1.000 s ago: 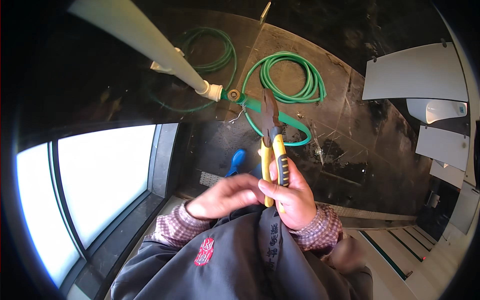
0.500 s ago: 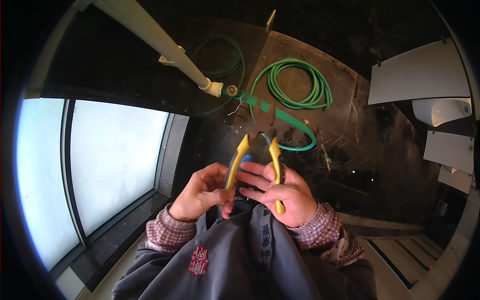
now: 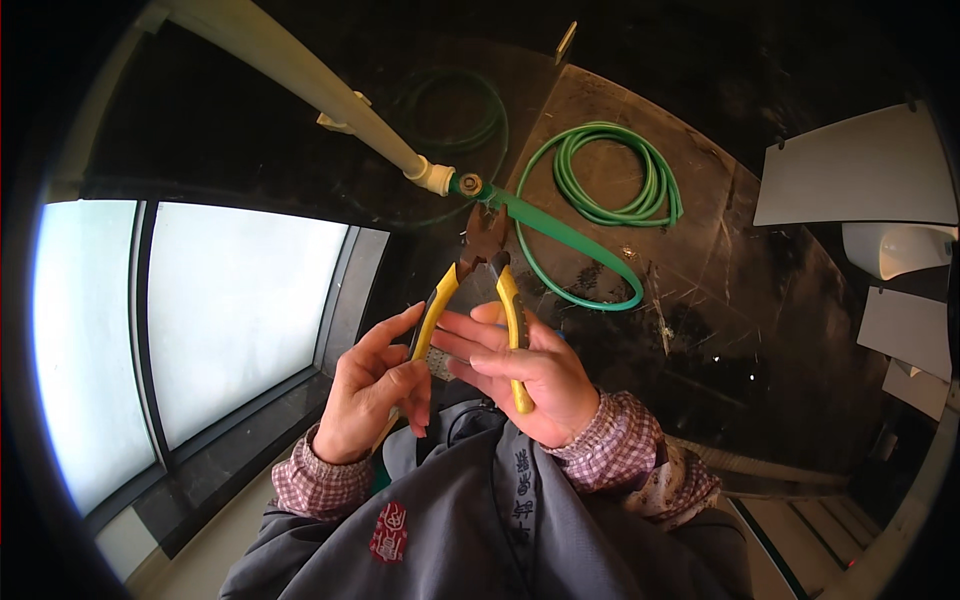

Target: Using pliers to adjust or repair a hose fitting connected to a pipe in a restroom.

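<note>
The person holds a pair of yellow-handled pliers up in front of their chest, its handles spread apart. The left hand grasps the left handle, fingers curled round it. The right hand clasps the right handle in its palm, its fingers stretched out toward the left hand. The pliers' dark head points away, close to the green fitting at the end of a pale pipe. Farther off to the right, a coiled green hose lies on the dark floor. A bright window fills the left.
</note>
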`<state>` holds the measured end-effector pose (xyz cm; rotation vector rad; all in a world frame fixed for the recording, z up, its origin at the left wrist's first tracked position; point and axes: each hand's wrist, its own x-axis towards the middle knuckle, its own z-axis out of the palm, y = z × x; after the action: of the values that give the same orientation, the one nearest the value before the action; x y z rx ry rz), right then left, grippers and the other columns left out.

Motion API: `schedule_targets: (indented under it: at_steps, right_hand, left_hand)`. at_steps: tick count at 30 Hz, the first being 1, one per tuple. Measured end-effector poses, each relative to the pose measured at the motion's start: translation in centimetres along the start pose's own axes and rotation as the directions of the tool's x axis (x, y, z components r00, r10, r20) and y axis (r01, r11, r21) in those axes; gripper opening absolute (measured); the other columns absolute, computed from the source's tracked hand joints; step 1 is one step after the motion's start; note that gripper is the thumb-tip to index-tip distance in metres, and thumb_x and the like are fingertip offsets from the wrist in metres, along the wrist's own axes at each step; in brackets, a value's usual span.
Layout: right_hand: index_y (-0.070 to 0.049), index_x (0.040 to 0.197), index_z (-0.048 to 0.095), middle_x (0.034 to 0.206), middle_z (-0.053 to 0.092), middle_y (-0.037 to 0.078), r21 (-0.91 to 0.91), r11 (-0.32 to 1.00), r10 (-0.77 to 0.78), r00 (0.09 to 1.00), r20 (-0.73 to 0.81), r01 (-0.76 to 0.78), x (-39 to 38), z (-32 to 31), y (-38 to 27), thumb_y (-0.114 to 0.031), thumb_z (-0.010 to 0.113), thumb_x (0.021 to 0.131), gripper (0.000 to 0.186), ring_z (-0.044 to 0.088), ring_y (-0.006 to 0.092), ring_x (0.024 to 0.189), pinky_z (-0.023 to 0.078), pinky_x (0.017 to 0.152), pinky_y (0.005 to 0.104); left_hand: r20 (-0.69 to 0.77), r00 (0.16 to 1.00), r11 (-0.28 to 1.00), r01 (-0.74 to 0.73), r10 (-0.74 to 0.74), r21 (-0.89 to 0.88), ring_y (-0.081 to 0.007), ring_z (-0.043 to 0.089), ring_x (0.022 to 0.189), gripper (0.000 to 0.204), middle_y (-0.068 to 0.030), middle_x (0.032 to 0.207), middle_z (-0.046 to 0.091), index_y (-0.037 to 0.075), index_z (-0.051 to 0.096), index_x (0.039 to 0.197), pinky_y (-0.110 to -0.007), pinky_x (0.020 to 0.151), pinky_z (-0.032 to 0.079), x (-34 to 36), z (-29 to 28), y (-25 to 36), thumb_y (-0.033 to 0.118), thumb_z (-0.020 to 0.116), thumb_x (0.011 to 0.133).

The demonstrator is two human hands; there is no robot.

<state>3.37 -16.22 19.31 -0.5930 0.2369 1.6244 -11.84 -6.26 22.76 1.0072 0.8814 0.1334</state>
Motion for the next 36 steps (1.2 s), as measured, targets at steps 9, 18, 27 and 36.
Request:
schedule_targets:
  at_steps: [9,18,27,36]
  right_hand:
    - [-0.01,0.13,0.028,0.131,0.034,0.021,0.069,0.996,-0.05,0.999,-0.003,0.05,0.9,0.5,0.3,-0.007,0.047,0.085,0.049,0.034,0.0309,0.123,0.026,0.102,0.0421]
    - [-0.022,0.121,0.043,0.129,0.037,0.018,0.312,0.949,-0.069,0.994,0.079,0.041,2.0,0.3,1.2,-0.039,0.036,0.092,0.034,0.036,0.0297,0.12,0.023,0.103,0.0431]
    - [-0.017,0.112,0.044,0.124,0.042,0.018,0.253,0.964,-0.1,0.992,0.074,0.079,2.0,-0.3,0.9,-0.032,0.04,0.093,0.025,0.039,0.0253,0.118,0.028,0.1,0.0397]
    - [-0.006,0.11,0.04,0.11,0.05,0.013,0.138,0.979,-0.153,0.988,0.002,0.152,2.0,0.9,1.2,-0.03,0.038,0.094,0.029,0.044,0.0229,0.112,0.031,0.097,0.0385]
  left_hand:
    - [0.012,1.0,1.0,-0.004,0.004,0.008,-0.0129,0.054,0.046,0.048,-0.0079,0.062,0.052,-0.003,0.029,0.13,-0.023,0.041,0.046,0.7,-0.7,0.6,0.001,0.042,0.085]
    - [0.028,0.999,1.0,0.019,-0.018,-0.024,-0.012,0.053,0.046,0.049,-0.0062,0.062,0.051,-0.002,0.027,0.132,-0.022,0.042,0.044,0.7,-0.4,1.0,0.002,0.042,0.086]
    - [0.062,0.998,0.998,0.02,-0.016,-0.062,-0.0123,0.053,0.048,0.05,-0.0067,0.064,0.051,0.0,0.023,0.134,-0.022,0.046,0.045,0.8,-0.3,0.0,0.004,0.041,0.088]
    - [0.126,0.992,0.999,0.007,-0.011,0.038,-0.0127,0.055,0.05,0.053,-0.0075,0.067,0.053,0.003,0.017,0.136,-0.023,0.048,0.046,0.5,0.5,-0.2,0.004,0.042,0.089]
